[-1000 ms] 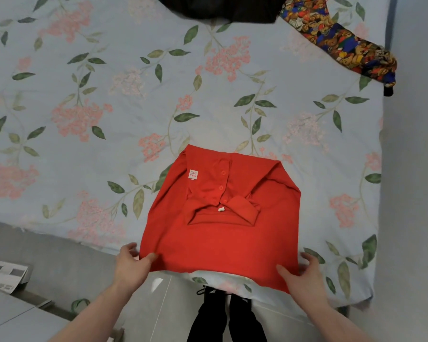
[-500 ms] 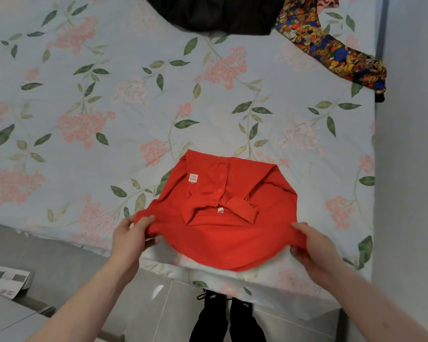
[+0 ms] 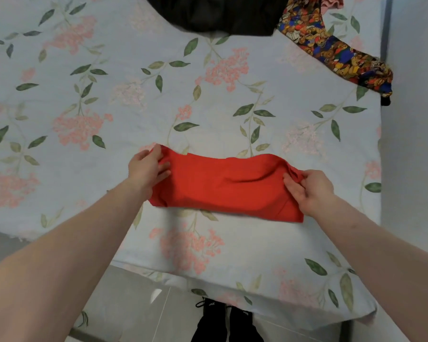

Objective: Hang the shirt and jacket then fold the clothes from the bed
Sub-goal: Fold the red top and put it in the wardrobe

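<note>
Both hands on red shirt (image 3: 226, 186), doubled over near bed (image 3: 124, 99) edge. Left hand (image 3: 146, 170) pinched far left corner; right hand (image 3: 307, 187) gripped right end. Folding step underway. Next likely: lay top edge flat, smooth creases, release. Dark garment (image 3: 213, 13), patterned garment (image 3: 331, 50) apparently unfolded.

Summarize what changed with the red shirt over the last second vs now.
Both hands lifted the near hem of the red shirt and carried it away from the person, folding the shirt in half; collar, buttons and label are now covered. The left hand and right hand grip its far corners. The floral bedsheet, black garment and patterned garment lie as before.
</note>
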Tool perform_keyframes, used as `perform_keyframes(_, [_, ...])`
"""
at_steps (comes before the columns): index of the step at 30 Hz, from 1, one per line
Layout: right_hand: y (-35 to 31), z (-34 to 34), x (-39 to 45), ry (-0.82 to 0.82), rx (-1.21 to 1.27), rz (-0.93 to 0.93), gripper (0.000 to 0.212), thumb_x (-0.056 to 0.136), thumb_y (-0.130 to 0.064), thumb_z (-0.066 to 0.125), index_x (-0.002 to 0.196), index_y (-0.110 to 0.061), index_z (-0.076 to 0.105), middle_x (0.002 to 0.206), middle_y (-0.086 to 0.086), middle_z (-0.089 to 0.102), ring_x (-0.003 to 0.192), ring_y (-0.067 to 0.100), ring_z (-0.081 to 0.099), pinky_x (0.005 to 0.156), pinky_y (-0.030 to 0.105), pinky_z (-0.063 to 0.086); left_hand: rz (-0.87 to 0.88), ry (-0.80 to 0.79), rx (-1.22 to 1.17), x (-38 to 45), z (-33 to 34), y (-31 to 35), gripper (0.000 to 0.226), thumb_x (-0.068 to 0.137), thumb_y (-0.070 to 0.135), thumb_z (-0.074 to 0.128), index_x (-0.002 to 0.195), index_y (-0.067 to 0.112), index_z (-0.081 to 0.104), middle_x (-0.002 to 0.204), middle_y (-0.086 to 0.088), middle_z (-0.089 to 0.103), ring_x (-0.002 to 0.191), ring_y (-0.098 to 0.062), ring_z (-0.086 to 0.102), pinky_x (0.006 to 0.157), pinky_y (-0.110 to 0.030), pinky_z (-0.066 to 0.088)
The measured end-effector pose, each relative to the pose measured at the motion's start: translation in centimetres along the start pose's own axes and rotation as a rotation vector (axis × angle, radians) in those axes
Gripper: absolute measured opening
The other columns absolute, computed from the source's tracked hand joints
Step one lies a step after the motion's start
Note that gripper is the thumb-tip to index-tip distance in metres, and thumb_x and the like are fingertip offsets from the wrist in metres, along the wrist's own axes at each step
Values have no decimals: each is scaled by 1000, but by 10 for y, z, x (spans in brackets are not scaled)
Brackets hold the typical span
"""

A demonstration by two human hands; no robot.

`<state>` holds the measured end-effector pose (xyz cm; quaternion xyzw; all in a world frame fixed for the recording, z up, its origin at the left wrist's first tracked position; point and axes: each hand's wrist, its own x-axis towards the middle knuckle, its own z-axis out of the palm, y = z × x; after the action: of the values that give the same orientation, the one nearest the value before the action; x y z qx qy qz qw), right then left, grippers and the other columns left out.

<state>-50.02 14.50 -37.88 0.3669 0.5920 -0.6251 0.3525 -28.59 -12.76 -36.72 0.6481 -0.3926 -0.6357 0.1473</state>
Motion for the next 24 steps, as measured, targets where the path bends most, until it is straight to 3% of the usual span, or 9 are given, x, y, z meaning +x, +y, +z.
perform_keyframes(2, [14,0,1,19,-158,-104,36,104,-17,49,139,-9,52,123,6,64,106,26,71,82,39,63,72,-24,206,-1,7,-12,81,91,47,70,156,21,31,114,1,64,105,-20,65,103,-43,54])
perform_keyframes(3, [23,-3,1,27,-285,-177,44,103,-22,52,145,-12,47,133,4,59,116,26,65,91,42,59,166,-49,363,-3,9,-21,86,88,50,70,158,22,30,125,2,62,117,-18,60,111,-40,45])
perform_keyframes(6, [50,-18,5,2,-812,-491,67,95,-27,68,154,-18,39,145,0,52,135,20,52,114,37,41,612,-214,854,-20,14,-55,74,91,48,65,154,19,40,155,-4,46,141,-20,44,119,-32,29])
perform_keyframes(9, [67,-24,16,-51,-1093,-617,78,93,-31,73,158,-14,35,160,7,39,147,25,38,124,42,28,893,-463,1233,-31,27,-88,79,90,60,52,160,30,32,172,-3,13,157,-25,12,128,-48,12])
perform_keyframes(11, [71,-20,25,-30,-1155,-554,83,93,-40,72,160,-15,31,164,10,34,150,28,33,125,44,24,895,-553,1457,-35,42,-102,86,91,69,45,164,37,11,172,4,-11,158,-24,-12,126,-57,-2])
perform_keyframes(14, [73,-8,36,41,-1223,-458,85,91,-55,67,160,-21,31,165,10,28,151,34,27,125,45,18,850,-581,1606,-28,63,-111,94,91,78,38,162,40,-10,167,6,-31,154,-26,-29,122,-62,-13])
perform_keyframes(18, [65,6,50,151,-1111,-337,81,85,-61,72,152,-30,39,159,10,30,148,37,29,123,47,22,708,-598,1679,-9,82,-118,100,87,83,36,159,42,-20,163,8,-39,150,-26,-36,120,-67,-14])
perform_keyframes(24, [59,10,69,255,-1044,-319,96,73,-61,83,144,-15,37,147,16,40,140,36,40,120,46,29,597,-639,1700,4,93,-126,105,87,83,39,154,43,-30,155,8,-51,142,-26,-49,114,-68,-22])
